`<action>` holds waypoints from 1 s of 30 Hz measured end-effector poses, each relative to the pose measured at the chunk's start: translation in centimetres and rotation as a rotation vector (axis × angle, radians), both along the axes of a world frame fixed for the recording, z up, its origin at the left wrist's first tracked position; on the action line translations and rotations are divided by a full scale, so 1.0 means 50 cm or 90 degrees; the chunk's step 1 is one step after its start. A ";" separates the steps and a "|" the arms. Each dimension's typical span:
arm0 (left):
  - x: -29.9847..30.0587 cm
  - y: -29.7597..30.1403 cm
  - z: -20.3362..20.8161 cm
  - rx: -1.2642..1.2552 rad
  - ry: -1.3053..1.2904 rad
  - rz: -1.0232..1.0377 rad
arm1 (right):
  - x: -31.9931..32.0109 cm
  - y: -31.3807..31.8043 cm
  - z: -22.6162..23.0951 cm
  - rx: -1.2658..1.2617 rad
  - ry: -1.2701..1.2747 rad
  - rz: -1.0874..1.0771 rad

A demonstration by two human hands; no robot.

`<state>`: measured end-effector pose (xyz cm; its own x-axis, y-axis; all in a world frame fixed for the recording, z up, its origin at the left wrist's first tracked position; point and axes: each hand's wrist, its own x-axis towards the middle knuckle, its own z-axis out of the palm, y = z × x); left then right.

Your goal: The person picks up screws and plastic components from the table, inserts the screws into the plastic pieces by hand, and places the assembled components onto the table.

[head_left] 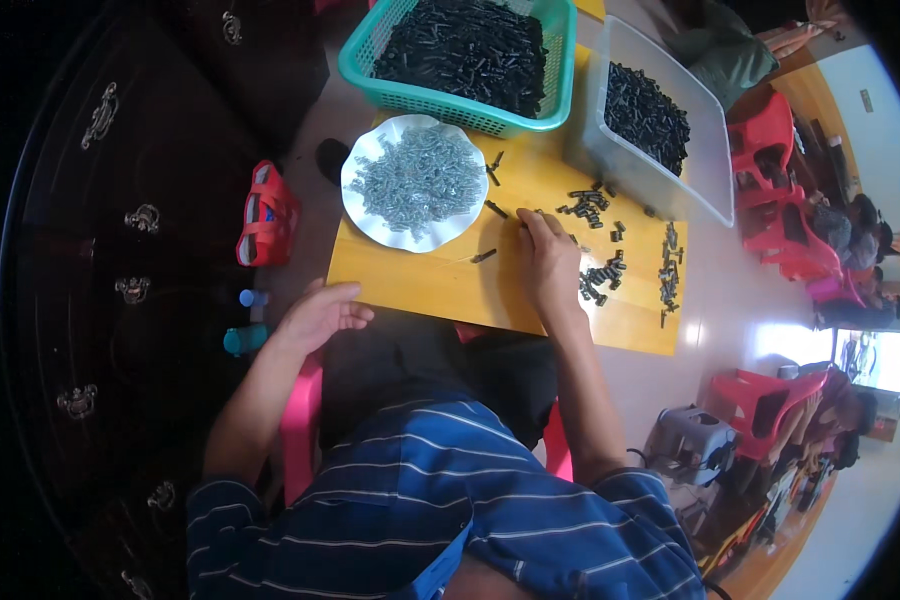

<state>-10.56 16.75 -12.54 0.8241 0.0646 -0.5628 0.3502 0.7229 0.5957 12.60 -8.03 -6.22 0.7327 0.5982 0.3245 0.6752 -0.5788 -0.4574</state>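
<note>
My right hand (552,258) is over the yellow table (410,285), fingertips drawn together and pointing down near its surface; what they hold, if anything, is hidden. Just left of them lie a few thin dark pieces, one dark piece (496,209) close by and another dark piece (484,256) nearer me. Small black cylindrical parts (602,277) are scattered to the right of the hand. Off the table's near left edge, my left hand (322,312) is open with loosely bent fingers, holding nothing. A white wavy-rimmed plate (358,225) heaped with small clear springs or coils stands between the hands, farther back.
A green basket (440,103) and a translucent bin (710,195), both full of black parts, stand at the back. A column of dark parts (669,270) lines the right edge. Left are a red bag (267,217) and dark drawers (120,230); right, red chairs (770,400).
</note>
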 end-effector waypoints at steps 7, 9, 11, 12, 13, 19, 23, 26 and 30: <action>-0.002 0.002 -0.012 -0.006 0.003 -0.001 | -0.017 0.009 0.001 -0.087 -0.031 -0.015; 0.001 0.004 -0.015 0.018 0.011 -0.007 | -0.024 -0.005 0.007 -0.069 -0.052 -0.026; 0.020 0.008 0.020 0.076 0.022 0.013 | -0.027 -0.033 0.015 -0.053 -0.073 -0.038; 0.027 0.012 0.033 0.136 0.033 0.035 | -0.027 -0.057 0.023 0.003 0.001 -0.079; 0.036 0.021 0.032 0.133 0.036 0.036 | -0.023 -0.086 0.031 0.060 0.076 -0.121; 0.071 0.039 -0.016 0.111 -0.133 0.040 | 0.050 -0.413 0.013 0.025 -0.262 -0.467; 0.072 0.026 -0.020 0.141 -0.164 0.070 | 0.095 -0.681 -0.084 -0.038 -0.183 -0.654; 0.120 0.019 -0.045 0.113 -0.211 0.050 | 0.119 -0.885 -0.219 0.060 0.106 -0.646; 0.069 0.027 -0.040 0.145 -0.207 0.071 | 0.144 -0.671 -0.185 0.298 0.462 -0.606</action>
<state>-7.09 18.11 -14.54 0.9373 0.2571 -0.2352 0.0440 0.5824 0.8117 19.81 -41.60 -15.44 0.9027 -0.3180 -0.2898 -0.4012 -0.3786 -0.8341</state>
